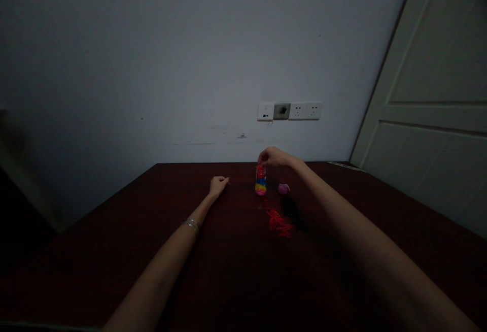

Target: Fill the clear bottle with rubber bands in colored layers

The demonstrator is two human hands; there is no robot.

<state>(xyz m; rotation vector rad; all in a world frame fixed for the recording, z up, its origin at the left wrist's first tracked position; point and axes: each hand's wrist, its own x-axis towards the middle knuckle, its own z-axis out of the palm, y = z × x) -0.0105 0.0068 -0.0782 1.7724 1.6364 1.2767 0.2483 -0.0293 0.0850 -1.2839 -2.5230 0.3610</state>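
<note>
A small clear jar (261, 185) stands upright on the dark red table, with pink, yellow, blue and red layers inside. My right hand (271, 156) is over its mouth, fingers pinched on something red at the top. To the left of the jar, my left hand (218, 184) rests on the table with its fingers curled together; whether it holds anything is too small to tell. A purple ball-like thing (283, 189) lies right of the jar. Nearer to me is a loose pile of red strands (279, 223), beside a dark pile (292, 210).
The dark red table (228, 271) reaches back to a pale wall (190, 68). Sockets (305, 111) are set in the wall above its back edge. A white panelled door (429, 134) stands at the right.
</note>
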